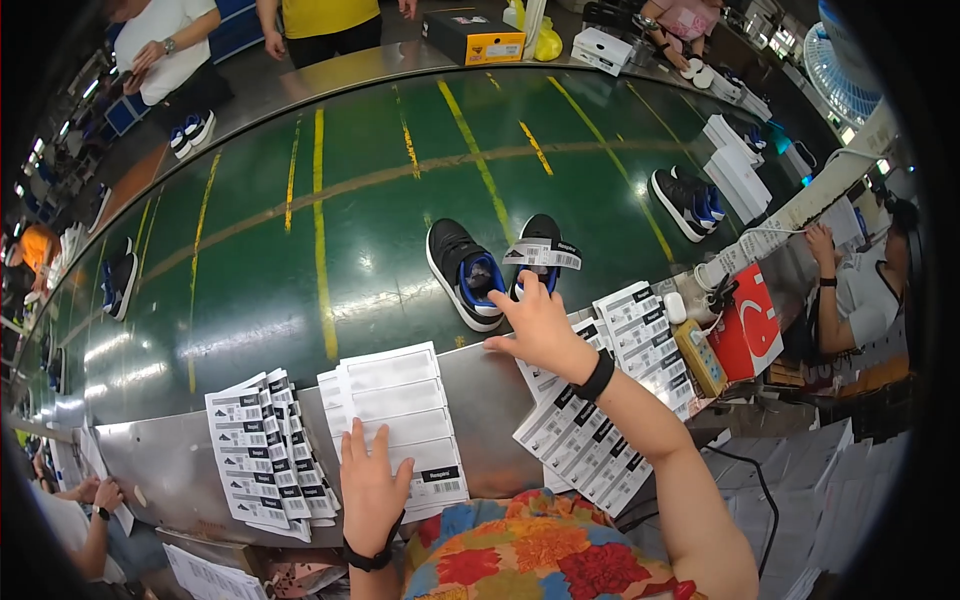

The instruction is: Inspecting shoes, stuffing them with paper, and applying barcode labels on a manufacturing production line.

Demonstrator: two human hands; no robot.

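Glossy green belt [300, 270], paper labels [400, 420]

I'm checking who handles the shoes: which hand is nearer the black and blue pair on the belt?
Right. The right hand reaches to the black and blue pair, at its near edge. The left hand lies flat on the label sheets, well short.

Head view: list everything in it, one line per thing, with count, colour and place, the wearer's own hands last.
conveyor belt: one, green with yellow lines, across the middle.
sneakers: one pair, black and blue, on the belt at the right hand.
hang tag: one, white and black, on the right sneaker of that pair.
other sneakers: several pairs, black and blue, along the belt's edges.
label sheets: several fanned stacks, white and black, on the metal ledge.
shoe boxes: several, white, far right of the belt.
co-workers: several, around the belt.
left hand: flat on the middle label stack.
right hand: fingers reaching to the tagged sneaker.
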